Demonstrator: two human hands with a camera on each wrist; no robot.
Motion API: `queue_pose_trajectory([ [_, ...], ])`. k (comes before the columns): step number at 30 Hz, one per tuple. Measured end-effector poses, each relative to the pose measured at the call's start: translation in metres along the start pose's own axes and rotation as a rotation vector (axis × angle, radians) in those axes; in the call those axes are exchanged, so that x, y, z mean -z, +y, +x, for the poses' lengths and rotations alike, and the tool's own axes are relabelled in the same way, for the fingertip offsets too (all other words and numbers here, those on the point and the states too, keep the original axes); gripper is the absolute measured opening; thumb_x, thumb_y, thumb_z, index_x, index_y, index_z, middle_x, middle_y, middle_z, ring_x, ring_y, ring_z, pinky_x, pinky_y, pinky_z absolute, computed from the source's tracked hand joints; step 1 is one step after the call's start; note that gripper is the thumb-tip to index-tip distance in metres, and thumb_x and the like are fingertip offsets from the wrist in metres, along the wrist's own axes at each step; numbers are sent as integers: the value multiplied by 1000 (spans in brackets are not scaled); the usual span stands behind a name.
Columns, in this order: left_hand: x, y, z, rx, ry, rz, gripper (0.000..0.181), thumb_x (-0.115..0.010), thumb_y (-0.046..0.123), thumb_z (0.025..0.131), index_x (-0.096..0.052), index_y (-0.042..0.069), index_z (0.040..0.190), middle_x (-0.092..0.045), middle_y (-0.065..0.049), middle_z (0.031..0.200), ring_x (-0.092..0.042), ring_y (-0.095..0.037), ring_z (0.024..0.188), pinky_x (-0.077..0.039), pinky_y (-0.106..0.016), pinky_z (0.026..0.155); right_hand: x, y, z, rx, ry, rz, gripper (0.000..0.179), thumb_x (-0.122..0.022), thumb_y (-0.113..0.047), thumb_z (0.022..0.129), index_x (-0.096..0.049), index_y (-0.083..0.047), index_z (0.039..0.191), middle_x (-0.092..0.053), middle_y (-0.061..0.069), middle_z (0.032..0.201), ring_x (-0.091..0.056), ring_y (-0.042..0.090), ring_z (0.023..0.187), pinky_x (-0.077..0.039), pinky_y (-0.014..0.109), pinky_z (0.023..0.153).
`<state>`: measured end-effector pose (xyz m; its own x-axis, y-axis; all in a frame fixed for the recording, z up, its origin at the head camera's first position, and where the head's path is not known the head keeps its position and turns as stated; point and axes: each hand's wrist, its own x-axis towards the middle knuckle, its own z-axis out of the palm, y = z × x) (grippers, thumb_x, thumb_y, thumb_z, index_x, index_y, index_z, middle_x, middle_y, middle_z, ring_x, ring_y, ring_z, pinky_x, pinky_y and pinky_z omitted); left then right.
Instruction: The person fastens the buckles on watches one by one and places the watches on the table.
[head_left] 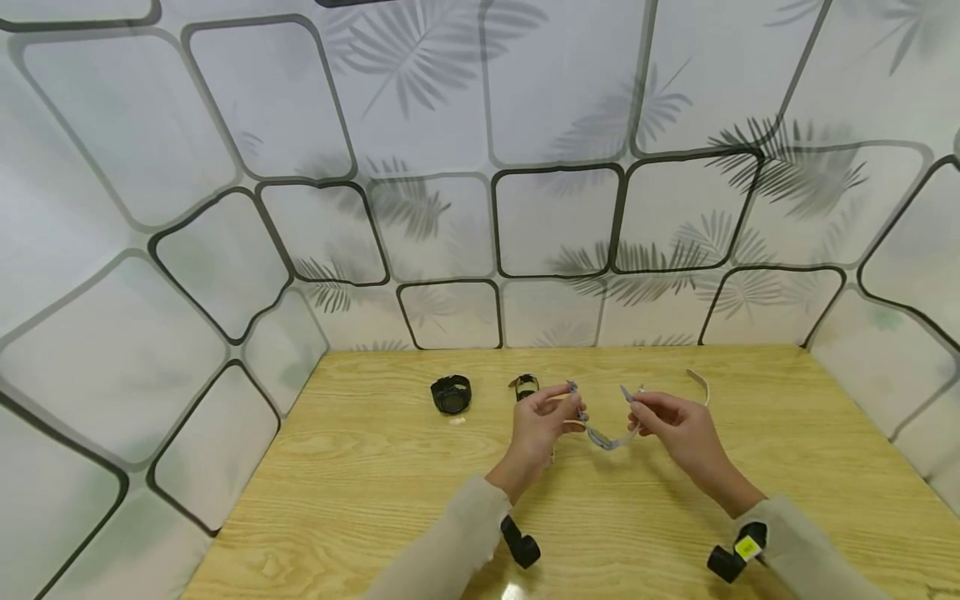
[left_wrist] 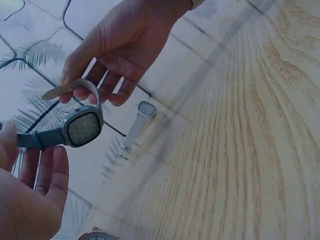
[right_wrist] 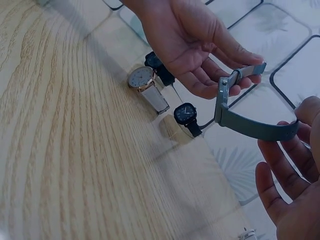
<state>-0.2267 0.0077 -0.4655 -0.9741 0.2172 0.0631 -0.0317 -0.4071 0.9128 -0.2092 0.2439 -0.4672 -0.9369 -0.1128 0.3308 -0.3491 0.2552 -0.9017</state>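
Between both hands, raised over the table, is a wristwatch with a grey-blue strap and squarish case (left_wrist: 82,127), its strap unfastened and sagging in a curve. My left hand (head_left: 542,419) pinches the strap at the buckle end, thumb against fingers. The other strap end is pinched by my right hand (head_left: 678,429), and its tip sticks out past the fingers. In the left wrist view the pale dial faces the camera; the right wrist view shows the case edge-on. A rose-gold round watch with a whitish strap (right_wrist: 141,77) lies under my left hand, mostly hidden in the head view.
A chunky black watch (head_left: 452,394) and a small black square watch (head_left: 527,384) lie toward the back of the wooden table (head_left: 360,500). Behind my right hand is a white-strapped square watch (left_wrist: 146,108). Patterned fabric walls (head_left: 558,221) enclose the back and sides.
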Motion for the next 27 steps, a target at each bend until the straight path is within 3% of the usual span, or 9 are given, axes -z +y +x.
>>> queue_pose_trajectory([
  [4, 0, 0, 1, -22, 10, -13, 28, -72, 9, 98, -71, 2, 125, -72, -25, 110, -73, -21, 88, -62, -38, 79, 0, -2, 0, 10, -3, -3, 28, -64, -17, 104, -71, 3, 123, -76, 4, 93, -72, 15, 82, -61, 32, 72],
  [12, 3, 4, 1, -2, 38, 3, 24, -75, 11, 96, -73, 2, 118, -71, -28, 112, -74, -21, 87, -62, -41, 81, -1, -1, -1, 26, -2, -8, 28, -65, -15, 104, -70, 4, 124, -76, 1, 93, -72, 15, 82, -61, 31, 71],
  [16, 6, 4, 1, -1, 38, 24, 22, -75, 12, 96, -73, 1, 116, -74, -22, 107, -74, -21, 86, -62, -41, 80, -2, -2, -2, 29, -2, -21, 28, -65, -15, 104, -70, 3, 124, -76, 0, 93, -73, 15, 82, -61, 31, 71],
  [21, 15, 4, 2, -2, -16, 98, 22, -74, 12, 97, -73, 1, 116, -73, -22, 106, -73, -22, 89, -61, -48, 85, -1, -5, -3, 21, -12, -86, 26, -65, -18, 104, -72, -3, 124, -76, 3, 96, -72, 13, 83, -60, 30, 72],
  [27, 22, 9, 2, -7, -99, 254, 23, -76, 13, 96, -75, 0, 115, -75, -19, 101, -74, -24, 87, -56, -60, 89, -1, -9, -2, 45, -24, -200, 23, -68, -19, 102, -76, -10, 121, -74, 11, 115, -69, 6, 92, -58, 25, 75],
])
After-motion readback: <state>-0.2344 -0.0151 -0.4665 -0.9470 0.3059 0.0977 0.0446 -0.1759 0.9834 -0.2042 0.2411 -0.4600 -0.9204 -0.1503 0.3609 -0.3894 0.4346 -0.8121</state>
